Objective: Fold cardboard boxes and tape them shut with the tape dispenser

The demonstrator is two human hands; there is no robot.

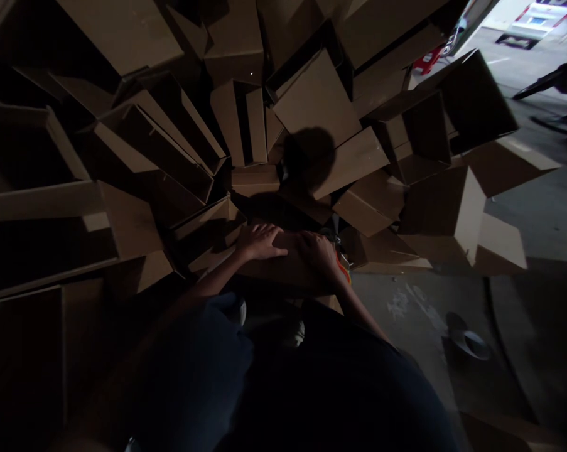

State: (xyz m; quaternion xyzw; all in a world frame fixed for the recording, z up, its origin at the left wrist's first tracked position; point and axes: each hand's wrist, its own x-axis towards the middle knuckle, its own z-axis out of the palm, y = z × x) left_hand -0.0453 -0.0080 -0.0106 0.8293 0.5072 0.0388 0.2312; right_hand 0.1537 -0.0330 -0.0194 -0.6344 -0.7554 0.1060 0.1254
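Observation:
My left hand (pixel 262 242) lies palm-down on a brown cardboard box (pixel 283 267) directly below me. My right hand (pixel 318 254) rests on the same box a little to the right, its fingers near a small dark object (pixel 330 235) that is too shadowed to name. A red-orange mark (pixel 343 271) shows just beside my right wrist. Both palms are hidden against the cardboard.
A large heap of tilted cardboard boxes (pixel 311 100) fills the left and middle of the view. Concrete floor (pixel 405 307) lies to the lower right, with a grey slipper (pixel 466 342) on it. A parked car (pixel 537 19) and a red crate (pixel 427 61) stand beyond.

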